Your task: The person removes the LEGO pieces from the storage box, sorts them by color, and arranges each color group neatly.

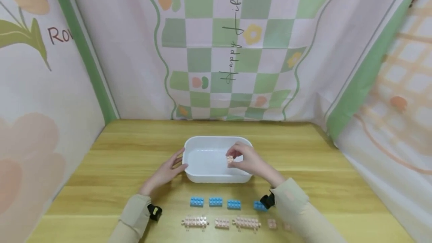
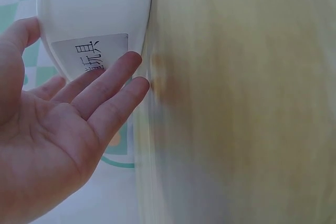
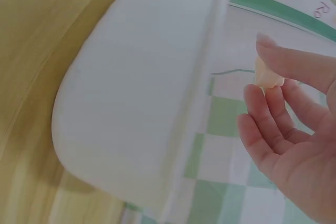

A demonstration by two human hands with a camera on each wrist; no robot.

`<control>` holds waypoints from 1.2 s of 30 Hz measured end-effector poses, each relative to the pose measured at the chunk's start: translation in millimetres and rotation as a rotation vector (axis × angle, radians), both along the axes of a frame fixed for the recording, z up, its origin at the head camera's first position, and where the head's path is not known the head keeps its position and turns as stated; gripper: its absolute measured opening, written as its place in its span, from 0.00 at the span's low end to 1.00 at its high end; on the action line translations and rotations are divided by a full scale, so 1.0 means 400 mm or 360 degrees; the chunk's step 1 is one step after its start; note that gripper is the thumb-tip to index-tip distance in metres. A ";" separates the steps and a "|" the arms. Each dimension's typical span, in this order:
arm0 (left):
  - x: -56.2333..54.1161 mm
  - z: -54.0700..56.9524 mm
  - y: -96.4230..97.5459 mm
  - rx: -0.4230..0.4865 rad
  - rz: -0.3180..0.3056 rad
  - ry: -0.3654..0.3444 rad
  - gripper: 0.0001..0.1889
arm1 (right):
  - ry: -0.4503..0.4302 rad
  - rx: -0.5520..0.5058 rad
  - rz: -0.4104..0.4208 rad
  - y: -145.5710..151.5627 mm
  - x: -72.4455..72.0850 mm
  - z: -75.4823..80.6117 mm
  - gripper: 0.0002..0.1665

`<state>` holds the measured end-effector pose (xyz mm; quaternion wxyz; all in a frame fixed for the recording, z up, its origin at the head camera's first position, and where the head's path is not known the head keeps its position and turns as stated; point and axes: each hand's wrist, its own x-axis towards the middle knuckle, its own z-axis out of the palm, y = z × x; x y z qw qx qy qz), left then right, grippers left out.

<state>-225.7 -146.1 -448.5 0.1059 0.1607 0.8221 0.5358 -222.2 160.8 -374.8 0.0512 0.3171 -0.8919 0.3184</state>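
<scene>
A white plastic tub (image 1: pixel 216 179) stands on the wooden table, its inside bare where it shows. At its left end my left hand (image 1: pixel 165 170) touches the rim and outer wall with relaxed, spread fingers. The left wrist view shows that hand (image 2: pixel 63 124) against a printed label (image 2: pixel 115 43) on the tub's end. Over the right part of the tub, my right hand (image 1: pixel 249 160) pinches a small peach toy building brick (image 1: pixel 230 159) between thumb and fingers. In the right wrist view the same brick (image 3: pixel 268 77) is partly hidden by the thumb.
In front of the tub lies a row of blue building bricks (image 1: pixel 215 201). Nearer me is a row of pale pink pieces: long ones with side pegs (image 1: pixel 195 221), a block (image 1: pixel 222 223) and a small brick (image 1: pixel 272 224). My right sleeve (image 1: pixel 300 209) covers part of both rows.
</scene>
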 end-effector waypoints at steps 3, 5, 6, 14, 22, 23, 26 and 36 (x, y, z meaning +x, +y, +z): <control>0.002 0.000 0.003 -0.0004 0.0012 -0.0012 0.36 | 0.0014 -0.0027 -0.0035 0.025 0.031 0.012 0.13; 0.003 0.000 0.004 -0.0012 0.0015 -0.0015 0.36 | 0.0005 -0.0027 -0.0068 0.045 0.053 0.018 0.13; 0.003 0.001 0.006 -0.0012 0.0015 -0.0019 0.36 | 0.0000 -0.0019 -0.0090 0.056 0.065 0.022 0.13; 0.001 0.000 0.000 -0.0038 0.0027 -0.0021 0.37 | 0.0051 -0.0031 -0.0160 0.144 0.134 0.028 0.14; 0.004 0.001 0.005 -0.0045 0.0009 -0.0015 0.37 | 0.0133 -0.0066 -0.0192 0.234 0.197 0.010 0.15; 0.004 0.001 0.006 -0.0037 0.0006 -0.0022 0.38 | 0.0141 -0.0061 -0.0210 0.244 0.205 0.008 0.16; 0.003 0.002 0.006 -0.0028 -0.0006 -0.0033 0.38 | 0.0150 -0.0034 -0.0251 0.274 0.231 0.003 0.16; -0.004 -0.002 0.001 -0.0044 -0.0021 -0.0044 0.39 | 0.0201 -0.0048 -0.0382 0.371 0.308 -0.042 0.17</control>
